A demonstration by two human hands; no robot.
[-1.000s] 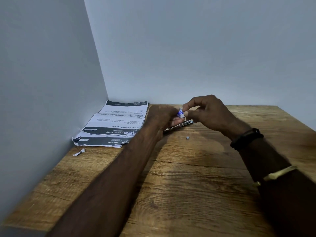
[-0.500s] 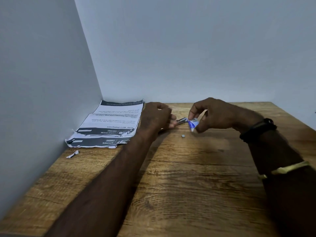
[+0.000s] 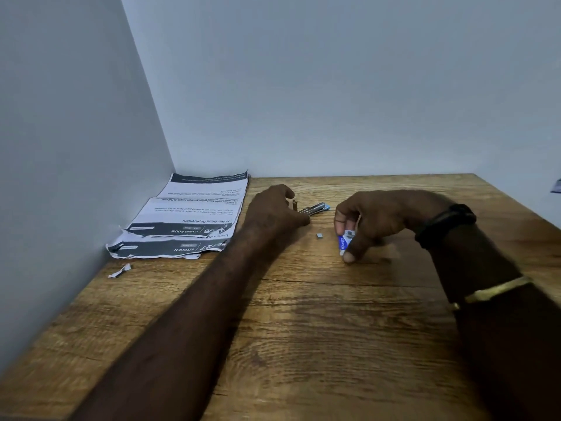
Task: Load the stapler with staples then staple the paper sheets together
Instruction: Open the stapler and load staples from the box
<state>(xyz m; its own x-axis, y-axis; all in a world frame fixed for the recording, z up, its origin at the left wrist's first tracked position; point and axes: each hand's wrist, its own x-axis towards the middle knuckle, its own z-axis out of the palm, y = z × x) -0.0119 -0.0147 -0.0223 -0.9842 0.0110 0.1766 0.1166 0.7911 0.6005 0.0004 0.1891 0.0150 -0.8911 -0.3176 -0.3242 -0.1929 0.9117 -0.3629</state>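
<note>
A small metal stapler [image 3: 314,207] lies on the wooden table, its blue-tipped end pointing right. My left hand [image 3: 274,212] grips its near end, and the rest of it is hidden under my fingers. My right hand [image 3: 376,221] holds a little blue and white staple box [image 3: 345,240] between thumb and fingers, low over the table to the right of the stapler. A short loose strip of staples [image 3: 319,235] lies between my two hands. The printed paper sheets [image 3: 194,217] lie stacked in the far left corner.
The wooden table [image 3: 303,329] stands in a corner, with grey walls at the left and at the back. A torn paper scrap [image 3: 120,270] lies in front of the sheets. The table's right edge [image 3: 522,205] runs diagonally at the far right.
My right hand has moved away from the stapler, to the right and down toward the table, carrying the staple box. My left hand has stayed on the stapler.
</note>
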